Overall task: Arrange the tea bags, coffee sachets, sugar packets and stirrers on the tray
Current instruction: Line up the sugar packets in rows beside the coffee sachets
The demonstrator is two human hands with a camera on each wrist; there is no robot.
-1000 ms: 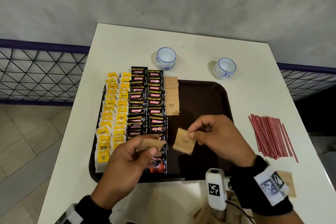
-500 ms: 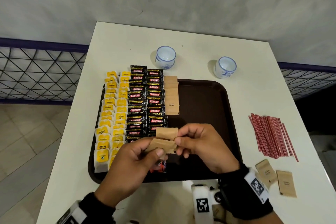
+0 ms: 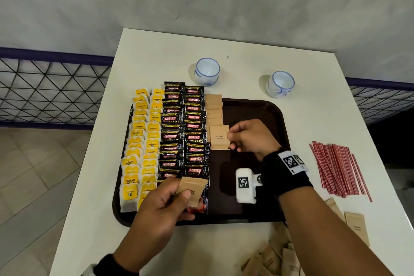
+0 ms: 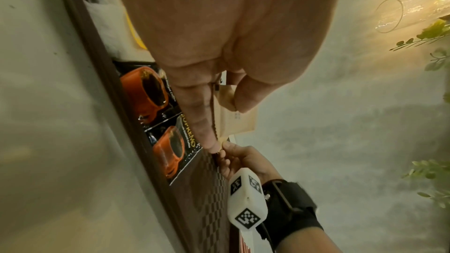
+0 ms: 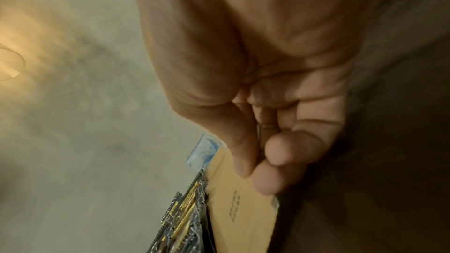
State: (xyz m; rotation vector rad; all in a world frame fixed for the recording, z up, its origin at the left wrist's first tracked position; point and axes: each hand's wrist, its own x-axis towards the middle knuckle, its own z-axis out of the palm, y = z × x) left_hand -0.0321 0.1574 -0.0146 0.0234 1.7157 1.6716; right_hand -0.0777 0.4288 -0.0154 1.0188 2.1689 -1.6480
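A dark brown tray (image 3: 266,110) carries two columns of yellow tea bags (image 3: 143,141), two columns of black coffee sachets (image 3: 183,132) and a short column of brown sugar packets (image 3: 214,107). My right hand (image 3: 230,139) pinches one brown sugar packet (image 3: 219,138) (image 5: 241,205) by its right edge, low over the tray at the near end of that column. My left hand (image 3: 181,195) grips a small stack of sugar packets (image 3: 193,189) (image 4: 237,120) above the tray's near left part. Red stirrers (image 3: 338,168) lie on the table right of the tray.
Two white-and-blue cups (image 3: 207,71) (image 3: 281,84) stand behind the tray. Loose sugar packets (image 3: 356,228) and a heap of them (image 3: 273,260) lie near the table's front right edge. A metal mesh railing (image 3: 51,94) runs left of the table.
My right hand took one packet from the stack in my left hand and carried it forward to the end of the sugar column. My left hand stayed near the tray's front.
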